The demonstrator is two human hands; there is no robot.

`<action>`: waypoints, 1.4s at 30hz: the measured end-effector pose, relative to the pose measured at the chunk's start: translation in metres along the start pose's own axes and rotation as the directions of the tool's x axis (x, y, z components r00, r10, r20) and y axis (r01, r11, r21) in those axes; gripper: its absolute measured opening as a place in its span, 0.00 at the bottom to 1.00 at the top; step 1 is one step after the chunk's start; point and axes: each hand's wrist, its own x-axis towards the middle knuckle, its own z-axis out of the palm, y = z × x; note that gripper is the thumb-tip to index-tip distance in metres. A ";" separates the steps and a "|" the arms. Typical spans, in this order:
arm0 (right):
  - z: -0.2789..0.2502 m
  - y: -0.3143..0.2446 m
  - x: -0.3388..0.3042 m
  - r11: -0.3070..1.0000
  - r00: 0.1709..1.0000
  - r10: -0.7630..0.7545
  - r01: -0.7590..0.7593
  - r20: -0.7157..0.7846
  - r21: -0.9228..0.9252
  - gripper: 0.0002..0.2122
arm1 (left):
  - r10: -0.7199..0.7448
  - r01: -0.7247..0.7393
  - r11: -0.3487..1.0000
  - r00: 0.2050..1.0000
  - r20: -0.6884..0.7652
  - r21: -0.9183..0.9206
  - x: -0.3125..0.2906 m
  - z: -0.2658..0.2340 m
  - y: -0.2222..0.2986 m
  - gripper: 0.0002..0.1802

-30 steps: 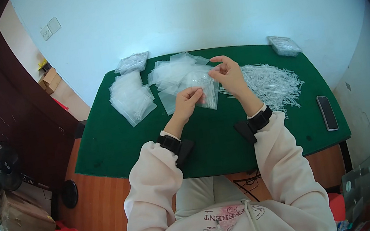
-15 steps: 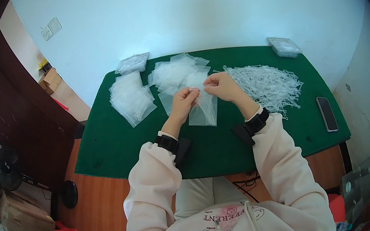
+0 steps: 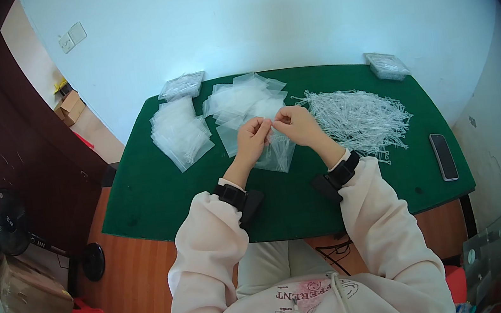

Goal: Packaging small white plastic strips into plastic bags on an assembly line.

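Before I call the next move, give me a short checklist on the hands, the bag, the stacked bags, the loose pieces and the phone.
1. Left hand at the clear bag: ok, fingertips pinched at its upper end.
2. Right hand at the same end: ok, fingertips pinched beside the left hand's.
3. Clear bag closed along its top: cannot tell, fingers hide it.
4. Clear bag apart from the middle bag stack: not ok, they overlap in this view.
5. Loose clear pieces on the table: ok, piled beyond the right hand.
6. Phone clear of the pieces: ok, near the right edge.
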 end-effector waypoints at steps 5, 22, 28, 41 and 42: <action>-0.002 -0.003 -0.001 0.996 1.000 -0.007 0.004 -0.028 -0.091 0.10 | -0.003 0.005 1.000 0.998 -0.070 0.029 0.002 -0.003 0.000 0.10; -0.021 -0.001 0.004 0.977 0.981 -0.130 0.102 -0.146 -0.187 0.10 | -0.154 0.137 0.988 0.939 0.307 0.077 -0.004 0.002 -0.004 0.07; -0.003 -0.004 -0.003 0.981 0.992 -0.124 0.117 -0.034 -0.157 0.10 | 0.049 -0.070 0.983 0.991 0.126 0.171 -0.003 0.004 -0.009 0.09; -0.001 0.028 0.012 0.996 0.974 -0.041 0.057 -0.224 0.067 0.10 | -0.003 -0.021 0.960 0.996 0.085 0.279 -0.004 0.003 -0.005 0.10; -0.003 0.034 0.014 0.995 0.967 -0.025 0.050 -0.254 0.091 0.10 | 0.003 -0.028 0.961 0.996 0.091 0.273 -0.004 0.005 -0.006 0.10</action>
